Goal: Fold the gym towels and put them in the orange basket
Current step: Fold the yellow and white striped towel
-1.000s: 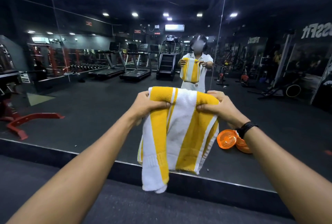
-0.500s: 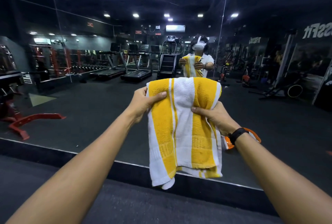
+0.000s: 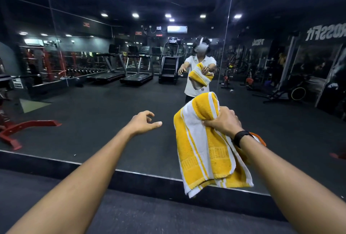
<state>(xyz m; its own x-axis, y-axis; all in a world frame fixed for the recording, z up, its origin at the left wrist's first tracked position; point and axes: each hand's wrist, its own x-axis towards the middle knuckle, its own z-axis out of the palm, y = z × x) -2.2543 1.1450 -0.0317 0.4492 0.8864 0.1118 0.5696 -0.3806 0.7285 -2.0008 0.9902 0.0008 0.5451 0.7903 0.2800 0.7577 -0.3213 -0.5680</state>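
A folded yellow-and-white striped towel (image 3: 204, 149) hangs in the air in front of me, right of centre. My right hand (image 3: 222, 122) grips its upper part, fingers curled round the bunched cloth. My left hand (image 3: 144, 122) is held out to the left of the towel, apart from it, fingers loosely curled and holding nothing. Just past my right wrist a sliver of the orange basket (image 3: 261, 138) shows; my arm and the towel hide most of it.
A wall mirror (image 3: 93, 112) stands straight ahead, its dark base ledge (image 3: 131, 175) running across the floor. It reflects me, treadmills and a red bench frame (image 3: 20, 128) at the left. Dark rubber flooring lies under my arms.
My left hand has let go of the towel and moved left. The right hand alone now holds the towel, which has swung right and lower.
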